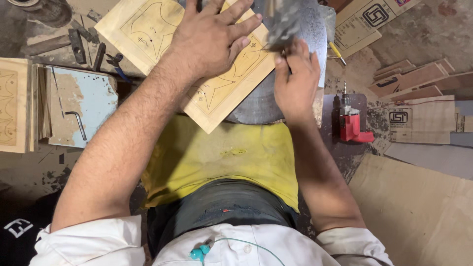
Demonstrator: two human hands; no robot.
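The wooden board (217,88) was pinned flat by the left hand (209,37), fingers spread wide. Right hand (295,83) was curled at its edge, grip hard to tell. Brown label-printed cartons (419,118) were stacked right of the board, partly cut off.

Red drill (351,123) blocks right of the right hand (295,83); pliers (116,63) and hex key (76,123) clutter the left.

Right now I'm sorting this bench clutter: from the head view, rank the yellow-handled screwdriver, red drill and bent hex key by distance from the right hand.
1. Yellow-handled screwdriver: nearest, just to the right of the right hand, by the metal plate's edge.
2. Red drill: farther out, right and lower, on the dark surface.
3. Bent hex key: farthest, across on the pale blue board, beyond the left forearm.
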